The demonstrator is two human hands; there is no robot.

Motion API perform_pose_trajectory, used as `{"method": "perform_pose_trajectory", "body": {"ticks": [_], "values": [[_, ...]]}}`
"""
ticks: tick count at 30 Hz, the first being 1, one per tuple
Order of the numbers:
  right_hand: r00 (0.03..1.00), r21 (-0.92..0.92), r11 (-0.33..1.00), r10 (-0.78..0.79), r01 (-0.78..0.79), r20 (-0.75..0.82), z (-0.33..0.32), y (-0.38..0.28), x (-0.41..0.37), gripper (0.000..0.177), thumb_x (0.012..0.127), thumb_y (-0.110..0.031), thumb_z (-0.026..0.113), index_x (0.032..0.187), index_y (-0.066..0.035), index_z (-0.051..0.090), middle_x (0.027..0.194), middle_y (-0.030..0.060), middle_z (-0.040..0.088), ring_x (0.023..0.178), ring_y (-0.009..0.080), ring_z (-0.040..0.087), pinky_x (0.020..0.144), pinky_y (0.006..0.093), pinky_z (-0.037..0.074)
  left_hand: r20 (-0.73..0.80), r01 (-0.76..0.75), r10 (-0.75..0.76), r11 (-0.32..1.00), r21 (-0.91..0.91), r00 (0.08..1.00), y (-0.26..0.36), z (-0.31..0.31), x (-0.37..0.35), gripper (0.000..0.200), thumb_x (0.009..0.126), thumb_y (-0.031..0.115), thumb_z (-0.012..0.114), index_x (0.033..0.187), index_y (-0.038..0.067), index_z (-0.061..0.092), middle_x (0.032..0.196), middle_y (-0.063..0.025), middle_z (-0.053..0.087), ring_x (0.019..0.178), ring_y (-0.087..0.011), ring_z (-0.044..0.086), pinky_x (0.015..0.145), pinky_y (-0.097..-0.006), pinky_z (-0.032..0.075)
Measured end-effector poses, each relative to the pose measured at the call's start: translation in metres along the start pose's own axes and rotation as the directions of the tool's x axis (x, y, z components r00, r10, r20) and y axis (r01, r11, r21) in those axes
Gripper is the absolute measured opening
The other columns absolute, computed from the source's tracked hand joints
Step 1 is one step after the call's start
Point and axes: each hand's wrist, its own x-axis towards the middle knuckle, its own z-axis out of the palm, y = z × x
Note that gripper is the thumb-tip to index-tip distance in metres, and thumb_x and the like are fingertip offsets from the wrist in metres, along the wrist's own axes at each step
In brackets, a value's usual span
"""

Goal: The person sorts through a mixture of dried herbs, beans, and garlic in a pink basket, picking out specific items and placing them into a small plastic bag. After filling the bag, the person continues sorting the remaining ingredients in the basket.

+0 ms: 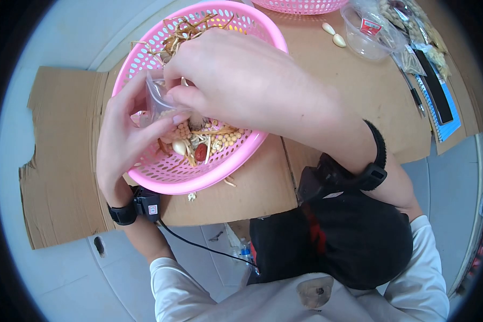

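Note:
Over a pink perforated basket (185, 187), my left hand (124, 129) is closed on a small clear plastic bag (156, 99), holding it by its side. My right hand (220, 72) reaches across from the right, its fingers closed at the bag's mouth. Whether those fingertips pinch the bag or something inside it is hidden. Below the hands in the basket lie a red date (200, 152), a white clove (179, 147), pale round beans (229, 139) and thin pale strips. Brown dried stalks (190, 33) rest at the basket's far side.
Cardboard (359, 107) covers the work surface. Part of another pink basket (300, 6) shows at the top. White cloves (338, 40) lie near a clear plastic tub (366, 45). To the right are a pen (416, 102), a blue notebook (449, 126), a black flat object (434, 88) and bagged items.

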Motion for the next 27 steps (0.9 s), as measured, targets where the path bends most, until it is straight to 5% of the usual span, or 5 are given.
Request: {"method": "perform_pose_trajectory", "body": {"ticks": [9,12,18,20,27], "values": [[0.998,-0.151,0.987,0.058,-0.057,-0.003,-0.002,0.004,-0.001,0.015,0.079,-0.01,0.075,0.088,0.002,0.077,0.081,0.0213,0.072,0.082,0.0358,0.075,0.072,0.0477,0.059,-0.046,0.087,-0.089,0.995,-0.059,0.995,-0.003,0.0,0.001,0.05,0.091,0.01,0.08,0.134,-0.003,0.059,0.116,-0.0118,0.074,0.108,-0.017,0.072,0.093,-0.0323,0.057],[0.946,-0.332,0.923,-0.268,0.197,-0.184,0.002,0.013,-0.011,0.012,0.076,-0.007,0.075,0.083,0.003,0.076,0.077,0.021,0.071,0.08,0.0365,0.075,0.072,0.0475,0.059,-0.101,0.075,-0.087,0.99,-0.119,0.991,-0.007,0.002,0.003,0.048,0.093,0.011,0.079,0.134,-0.004,0.059,0.117,-0.0119,0.075,0.108,-0.0168,0.072,0.094,-0.032,0.057],[0.999,-0.223,0.974,0.048,-0.046,0.004,0.0,0.002,-0.009,0.011,0.077,-0.006,0.07,0.081,0.002,0.075,0.078,0.0219,0.072,0.077,0.036,0.073,0.072,0.0454,0.059,-0.093,0.08,-0.089,0.992,-0.095,0.992,-0.005,0.0,0.003,0.05,0.092,0.014,0.082,0.133,-0.004,0.059,0.118,-0.0114,0.075,0.108,-0.0165,0.072,0.095,-0.0315,0.057],[0.946,-0.176,0.98,0.138,-0.089,0.293,-0.014,-0.006,-0.01,0.016,0.084,-0.006,0.068,0.095,0.006,0.072,0.091,0.0265,0.072,0.091,0.042,0.073,0.08,0.0501,0.058,-0.092,0.079,-0.088,0.992,-0.1,0.992,-0.006,0.0,0.003,0.05,0.092,0.014,0.082,0.133,-0.004,0.059,0.118,-0.0115,0.075,0.108,-0.0165,0.072,0.095,-0.0315,0.057],[0.936,-0.224,0.974,0.119,-0.044,0.33,-0.015,-0.004,-0.018,0.015,0.082,-0.005,0.07,0.093,0.004,0.074,0.088,0.0236,0.074,0.086,0.04,0.075,0.077,0.0501,0.059,-0.108,0.086,-0.096,0.991,-0.098,0.989,-0.001,0.002,0.002,0.049,0.091,0.013,0.082,0.131,-0.004,0.059,0.118,-0.0123,0.074,0.109,-0.0172,0.072,0.093,-0.0313,0.058]]}}
